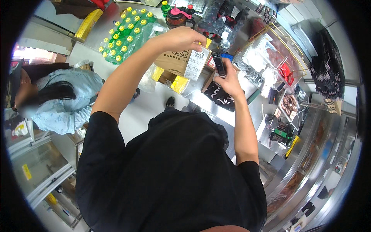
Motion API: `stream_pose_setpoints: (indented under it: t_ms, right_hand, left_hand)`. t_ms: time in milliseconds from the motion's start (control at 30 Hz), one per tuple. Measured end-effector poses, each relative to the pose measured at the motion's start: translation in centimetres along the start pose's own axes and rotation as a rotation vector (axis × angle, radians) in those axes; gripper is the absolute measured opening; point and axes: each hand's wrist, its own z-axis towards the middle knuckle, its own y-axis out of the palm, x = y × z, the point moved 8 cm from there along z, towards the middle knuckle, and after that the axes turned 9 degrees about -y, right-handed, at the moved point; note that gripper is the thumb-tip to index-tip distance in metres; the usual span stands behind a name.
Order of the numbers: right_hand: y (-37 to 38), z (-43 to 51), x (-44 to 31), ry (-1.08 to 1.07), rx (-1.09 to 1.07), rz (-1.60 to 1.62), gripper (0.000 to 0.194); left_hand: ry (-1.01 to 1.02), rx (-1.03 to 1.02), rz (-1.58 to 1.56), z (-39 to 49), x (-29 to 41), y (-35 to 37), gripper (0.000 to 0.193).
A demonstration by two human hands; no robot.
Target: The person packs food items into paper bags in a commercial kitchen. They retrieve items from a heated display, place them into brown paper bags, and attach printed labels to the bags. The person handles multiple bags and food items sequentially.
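A brown paper takeaway bag (pixel 171 60) with dark printing hangs from my left hand (pixel 187 39), whose fingers pinch its folded top edge. A white printed receipt (pixel 194 66) lies flat against the front of the bag, under the fingertips. Just right of the bag, my right hand (pixel 230 79) grips a black stapler (pixel 218 62). The stapler's front end points up toward the bag's top corner, with a small gap between them. Below my right hand is a cardboard box (pixel 206 84) with a black item bearing white print (pixel 220 95).
Green bottles with yellow caps (pixel 124 34) stand packed at the upper left. Beside them is a dark jug with a pink lid (pixel 176 18). A clear organiser (pixel 269 58) occupies the right counter. A person in a light blue patterned top (pixel 66 98) is at left.
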Motion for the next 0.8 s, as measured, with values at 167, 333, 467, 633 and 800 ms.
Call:
stream_pose_setpoints:
  t_ms: [167,333,467,633,800]
  right_hand:
    - [0.7,1.9,-1.4,-0.049,-0.045,-0.357,0.070]
    - [-0.6,3.6,-6.5,-0.186,-0.128,-0.700,0.059]
    - [-0.3,4.8,-9.6,-0.140,-0.149,-0.823,0.051]
    - [-0.2,5.3,-8.8,0.093,-0.275,-0.862,0.056]
    - [-8.2,-3.2,-5.8,0.061,0.118,-0.622,0.069]
  left_hand:
    - [-0.030,0.005,-0.012,-0.3,0.1,0.3,0.020]
    - [0.100,0.068,-0.015,-0.9,2.1,-0.2,0.017]
    - [-0.021,-0.040,-0.039,-0.6,1.6,0.4,0.017]
    - [-0.033,0.026,0.030,-1.0,1.9,0.0,0.016]
    - [-0.037,0.304,0.307,-5.5,0.8,-1.4,0.017]
